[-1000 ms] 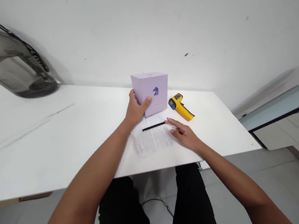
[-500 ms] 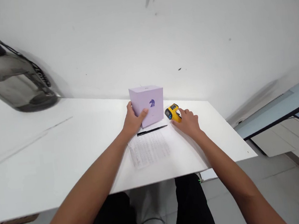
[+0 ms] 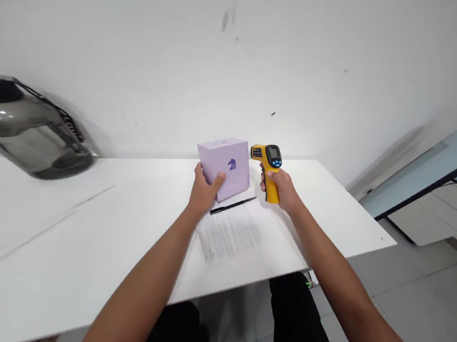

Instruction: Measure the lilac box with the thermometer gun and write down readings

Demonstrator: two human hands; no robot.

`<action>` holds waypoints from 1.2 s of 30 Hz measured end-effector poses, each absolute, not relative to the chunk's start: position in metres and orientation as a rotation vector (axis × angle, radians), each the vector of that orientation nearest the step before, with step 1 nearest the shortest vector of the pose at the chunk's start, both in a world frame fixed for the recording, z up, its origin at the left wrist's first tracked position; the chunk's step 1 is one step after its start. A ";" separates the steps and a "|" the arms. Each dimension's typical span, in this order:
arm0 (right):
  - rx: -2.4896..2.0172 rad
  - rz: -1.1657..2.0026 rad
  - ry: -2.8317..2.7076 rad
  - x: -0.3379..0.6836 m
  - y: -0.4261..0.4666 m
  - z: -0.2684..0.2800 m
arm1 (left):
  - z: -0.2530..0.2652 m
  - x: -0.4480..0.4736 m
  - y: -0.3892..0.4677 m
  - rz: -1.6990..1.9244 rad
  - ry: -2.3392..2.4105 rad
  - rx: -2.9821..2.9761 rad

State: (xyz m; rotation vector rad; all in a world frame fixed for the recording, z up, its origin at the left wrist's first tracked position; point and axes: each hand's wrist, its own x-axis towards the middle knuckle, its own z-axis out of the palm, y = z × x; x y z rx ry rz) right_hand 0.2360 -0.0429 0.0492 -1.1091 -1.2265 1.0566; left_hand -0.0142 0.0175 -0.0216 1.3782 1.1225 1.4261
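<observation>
A pale purple box (image 3: 235, 176) with a dark horse-head emblem stands upright on the white table. My left hand (image 3: 204, 190) grips its left side, the thumb across the front face and the other fingers mostly hidden behind. To the right of the box, my right hand (image 3: 284, 186) is wrapped round the handle of a yellow and black infrared thermometer gun (image 3: 272, 189). Its screen and blue buttons face me, and its nose points left, close to the box's right edge. In front of the box lies a black pen (image 3: 232, 206), above a sheet of written paper (image 3: 230, 237).
At the far left a large grey see-through water bottle (image 3: 33, 137) with a black lid stands by the wall. The white table (image 3: 78, 263) ends at a right edge. Beyond it, lower down, are a pale blue panel (image 3: 420, 172) and the floor.
The thermometer gun has been lifted and turned upright in my right hand, its nose swinging round to the left. My left hand keeps its hold on the box.
</observation>
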 end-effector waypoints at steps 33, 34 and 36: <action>-1.121 1.204 -1.386 0.185 -0.070 0.030 | -0.026 -0.013 0.020 1.493 1.049 1.428; -1.118 1.206 -1.394 0.185 -0.070 0.030 | -0.026 -0.013 0.020 1.493 1.049 1.428; -1.114 1.210 -1.406 0.186 -0.070 0.030 | -0.026 -0.013 0.020 1.491 1.051 1.425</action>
